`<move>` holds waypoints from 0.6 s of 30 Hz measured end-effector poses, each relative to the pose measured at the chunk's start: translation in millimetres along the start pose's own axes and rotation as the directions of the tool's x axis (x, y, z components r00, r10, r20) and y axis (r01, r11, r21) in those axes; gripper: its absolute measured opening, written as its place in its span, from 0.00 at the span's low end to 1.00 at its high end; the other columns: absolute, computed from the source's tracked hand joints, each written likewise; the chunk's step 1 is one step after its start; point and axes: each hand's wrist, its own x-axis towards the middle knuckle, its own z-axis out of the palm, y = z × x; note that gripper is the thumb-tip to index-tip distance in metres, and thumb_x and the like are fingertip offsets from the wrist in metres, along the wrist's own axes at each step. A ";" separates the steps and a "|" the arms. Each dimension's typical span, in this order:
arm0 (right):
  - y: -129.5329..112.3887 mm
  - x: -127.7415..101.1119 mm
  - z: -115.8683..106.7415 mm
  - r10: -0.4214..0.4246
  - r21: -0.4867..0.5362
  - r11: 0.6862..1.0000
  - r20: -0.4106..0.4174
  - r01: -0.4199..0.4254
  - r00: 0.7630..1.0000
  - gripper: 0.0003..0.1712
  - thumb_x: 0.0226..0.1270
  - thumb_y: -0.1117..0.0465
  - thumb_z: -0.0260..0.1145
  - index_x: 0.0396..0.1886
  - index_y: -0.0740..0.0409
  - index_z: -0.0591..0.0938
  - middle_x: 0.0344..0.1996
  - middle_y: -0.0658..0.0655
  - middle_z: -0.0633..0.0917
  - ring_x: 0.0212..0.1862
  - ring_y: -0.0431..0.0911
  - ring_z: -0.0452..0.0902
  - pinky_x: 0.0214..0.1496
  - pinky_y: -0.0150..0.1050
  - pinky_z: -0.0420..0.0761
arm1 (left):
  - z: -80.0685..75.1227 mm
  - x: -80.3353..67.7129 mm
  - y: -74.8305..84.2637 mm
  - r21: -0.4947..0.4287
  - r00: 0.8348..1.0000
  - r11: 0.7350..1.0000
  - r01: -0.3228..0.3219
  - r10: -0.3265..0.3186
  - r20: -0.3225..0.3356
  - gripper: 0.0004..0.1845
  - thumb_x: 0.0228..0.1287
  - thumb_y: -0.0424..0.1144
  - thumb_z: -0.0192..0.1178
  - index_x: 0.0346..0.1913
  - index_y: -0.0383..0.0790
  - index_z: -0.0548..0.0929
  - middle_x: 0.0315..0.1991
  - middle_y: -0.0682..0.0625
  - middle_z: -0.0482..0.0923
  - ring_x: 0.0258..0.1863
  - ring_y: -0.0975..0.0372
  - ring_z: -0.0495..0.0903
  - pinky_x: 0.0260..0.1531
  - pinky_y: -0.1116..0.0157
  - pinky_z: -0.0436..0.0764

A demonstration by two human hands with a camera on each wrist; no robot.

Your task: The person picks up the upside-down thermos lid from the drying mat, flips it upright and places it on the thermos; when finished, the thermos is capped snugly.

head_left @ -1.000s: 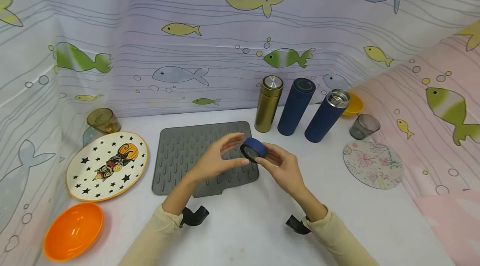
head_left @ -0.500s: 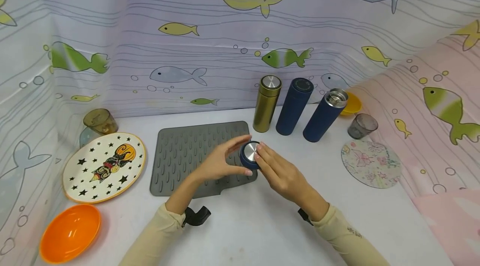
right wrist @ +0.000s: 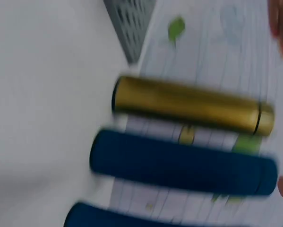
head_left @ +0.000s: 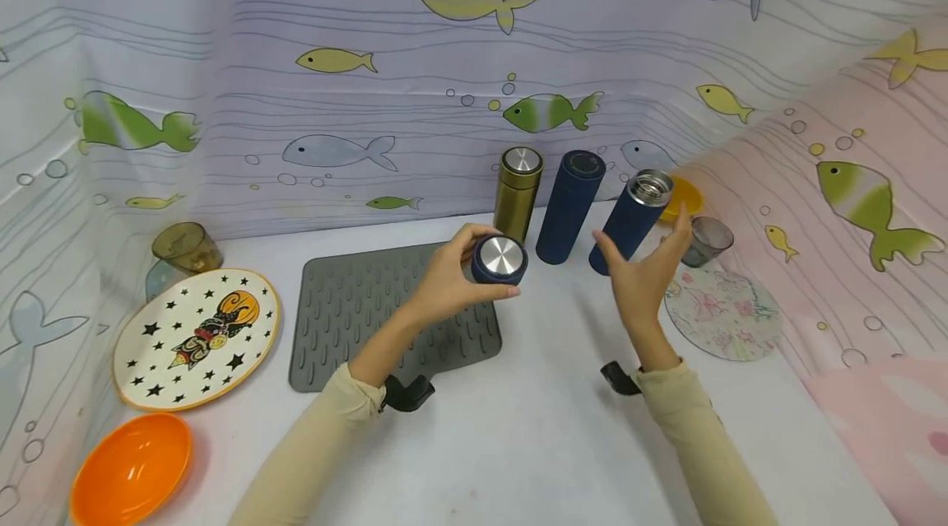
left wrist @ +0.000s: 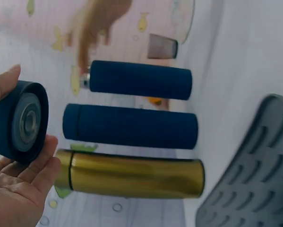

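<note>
A dark blue bottle lid [head_left: 500,258] with a silver top is pinched between the thumb and fingers of my left hand [head_left: 448,283], above the grey ridged mat. The left wrist view shows the underside of the lid [left wrist: 30,120]. My right hand [head_left: 644,279] holds nothing; thumb and fingers are spread apart in front of the lidless blue thermos [head_left: 629,217], whose steel mouth shows. I cannot tell whether they touch it. Left of that stands a capped blue thermos [head_left: 569,209], and beside it a gold thermos [head_left: 516,201], all upright.
The grey mat [head_left: 355,320] lies left of centre. At the left are a star-patterned plate [head_left: 166,378], an orange bowl [head_left: 133,468] and a brown cup [head_left: 187,248]. At the right are a smoky cup [head_left: 709,241], a floral round mat [head_left: 726,320] and a yellow bowl [head_left: 685,198].
My right hand has let go of the lid and moved right toward the lidless thermos. My left hand keeps the lid, raised a little, and its silver top has turned upward.
</note>
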 end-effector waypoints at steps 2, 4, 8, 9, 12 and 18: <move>17.6 20.9 1.7 0.207 -0.025 0.978 0.016 -0.207 0.978 0.66 0.51 0.48 0.81 0.79 0.56 0.48 0.77 0.58 0.53 0.79 0.46 0.47 0.79 0.38 0.48 | 2.0 12.0 8.7 0.008 1.000 1.000 -0.001 0.001 0.001 0.39 0.47 0.37 0.79 0.62 0.42 0.71 0.57 0.48 0.78 0.60 0.55 0.77 0.68 0.56 0.70; 33.0 36.0 6.8 0.329 -0.038 0.944 0.054 -0.328 0.943 0.66 0.52 0.48 0.79 0.80 0.54 0.46 0.78 0.58 0.54 0.78 0.46 0.49 0.79 0.38 0.49 | 5.5 23.0 15.5 0.008 1.000 1.000 0.001 -0.001 0.001 0.39 0.48 0.39 0.79 0.62 0.43 0.70 0.57 0.49 0.78 0.59 0.57 0.77 0.67 0.57 0.72; 48.3 45.5 16.0 0.430 -0.033 0.903 0.082 -0.429 0.899 0.56 0.55 0.55 0.78 0.77 0.57 0.54 0.73 0.59 0.66 0.74 0.50 0.61 0.78 0.41 0.58 | 14.2 40.1 24.3 -0.014 1.000 1.000 -0.014 0.014 -0.005 0.40 0.48 0.41 0.79 0.64 0.43 0.69 0.58 0.49 0.77 0.59 0.58 0.77 0.62 0.58 0.76; 47.7 44.0 16.7 0.425 -0.028 0.905 0.062 -0.424 0.903 0.53 0.55 0.56 0.78 0.76 0.57 0.57 0.71 0.60 0.69 0.72 0.52 0.64 0.77 0.42 0.60 | 16.4 42.8 26.1 -0.022 1.000 0.999 -0.023 0.023 -0.009 0.41 0.48 0.41 0.79 0.64 0.42 0.68 0.59 0.48 0.76 0.59 0.57 0.78 0.61 0.58 0.77; 35.1 30.3 14.3 0.371 -0.023 0.929 0.026 -0.370 0.928 0.49 0.52 0.58 0.79 0.71 0.59 0.64 0.66 0.61 0.74 0.69 0.53 0.69 0.74 0.46 0.65 | 21.9 46.7 30.7 -0.034 0.999 0.998 -0.046 0.046 -0.023 0.43 0.49 0.39 0.78 0.66 0.39 0.66 0.60 0.45 0.75 0.58 0.56 0.79 0.58 0.59 0.79; -18.7 -19.3 8.1 0.205 0.073 0.973 0.159 -0.219 0.966 0.46 0.50 0.60 0.81 0.68 0.63 0.69 0.60 0.63 0.79 0.61 0.56 0.76 0.62 0.56 0.76 | 29.0 45.1 40.7 -0.060 0.994 0.993 -0.103 0.100 -0.047 0.41 0.50 0.35 0.77 0.66 0.36 0.66 0.59 0.43 0.75 0.55 0.54 0.81 0.54 0.60 0.81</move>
